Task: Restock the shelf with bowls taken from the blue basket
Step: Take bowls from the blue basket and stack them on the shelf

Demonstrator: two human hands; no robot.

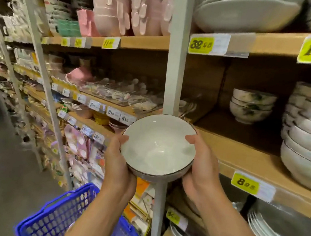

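Observation:
Both my hands hold a small stack of white bowls with dark rims, in front of the wooden shelf. My left hand grips the left side with the thumb over the rim. My right hand grips the right side, thumb on the rim too. The blue basket hangs below my left forearm at the bottom left. On the shelf behind stands a short stack of matching patterned bowls, with bare shelf board in front of it.
A grey upright post stands just behind the held bowls. A tall leaning stack of larger bowls fills the shelf's right end. White plates lie on the shelf below. Pink bowls sit above left. The aisle floor opens to the left.

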